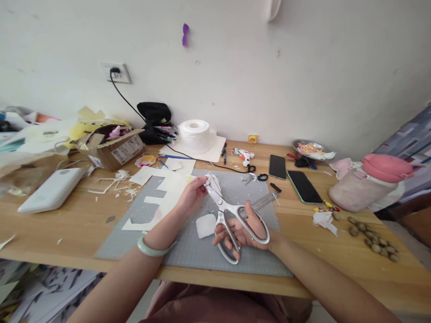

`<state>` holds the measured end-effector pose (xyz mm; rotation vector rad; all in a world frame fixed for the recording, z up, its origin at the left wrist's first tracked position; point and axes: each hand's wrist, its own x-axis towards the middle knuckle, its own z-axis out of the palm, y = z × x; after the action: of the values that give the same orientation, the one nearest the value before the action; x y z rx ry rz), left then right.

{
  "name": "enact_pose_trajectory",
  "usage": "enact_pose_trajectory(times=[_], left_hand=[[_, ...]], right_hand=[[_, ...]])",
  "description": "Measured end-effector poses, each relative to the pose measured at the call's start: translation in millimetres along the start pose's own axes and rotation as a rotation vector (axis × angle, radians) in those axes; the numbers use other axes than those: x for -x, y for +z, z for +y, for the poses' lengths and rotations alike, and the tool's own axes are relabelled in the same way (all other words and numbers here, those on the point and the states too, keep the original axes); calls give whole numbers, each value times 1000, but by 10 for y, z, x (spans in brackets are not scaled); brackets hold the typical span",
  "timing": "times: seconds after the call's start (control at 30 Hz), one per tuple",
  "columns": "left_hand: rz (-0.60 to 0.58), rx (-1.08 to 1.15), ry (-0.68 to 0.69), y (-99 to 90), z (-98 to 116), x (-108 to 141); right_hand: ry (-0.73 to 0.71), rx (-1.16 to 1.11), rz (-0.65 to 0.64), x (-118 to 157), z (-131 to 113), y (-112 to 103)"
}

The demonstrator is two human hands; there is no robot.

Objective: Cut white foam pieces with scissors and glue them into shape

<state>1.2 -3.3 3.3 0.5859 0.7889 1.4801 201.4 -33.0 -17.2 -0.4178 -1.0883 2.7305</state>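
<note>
Large silver scissors (pixel 220 204) are in my right hand (pixel 247 229), with the thumb through one handle loop and fingers through the other. Their blades are parted and point away, toward my left hand (pixel 195 195). My left hand pinches a small white piece (pixel 213 183) between thumb and fingers, right at the blades. Below the blades, a square white pad (pixel 205 225) lies on the grey cutting mat (pixel 188 255). Cut white paper (pixel 151 223) lies on the mat's left part, partly behind my left forearm.
A white roll (pixel 194 137), cardboard box (pixel 116 148) and white power bank (pixel 52 190) stand or lie left and behind. Small black scissors (pixel 257 177), a ruler (pixel 266 201), two phones (pixel 305 187), a metal bowl (pixel 311 148) and a pink-lidded container (pixel 357 190) are right.
</note>
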Motion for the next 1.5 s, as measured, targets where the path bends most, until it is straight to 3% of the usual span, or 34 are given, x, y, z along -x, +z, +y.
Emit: enact_pose_trajectory(times=[0.37,0.83,1.13,1.37,1.5], left_hand=[[-32,56,12,-40,-6,-9],[-8,59,-47,-41,-30,-2],[-19,-8,-10,19,6,34],[-44,-77,-136,2,-9,32],[-62,-93,-137,-4,-8,37]], right_hand=[[-3,23,-18,-20,46,-83],[-35,24,20,4,7,3],[-33,27,14,-7,-6,15],[-85,59,10,0,13,9],[-62,53,87,-3,40,10]])
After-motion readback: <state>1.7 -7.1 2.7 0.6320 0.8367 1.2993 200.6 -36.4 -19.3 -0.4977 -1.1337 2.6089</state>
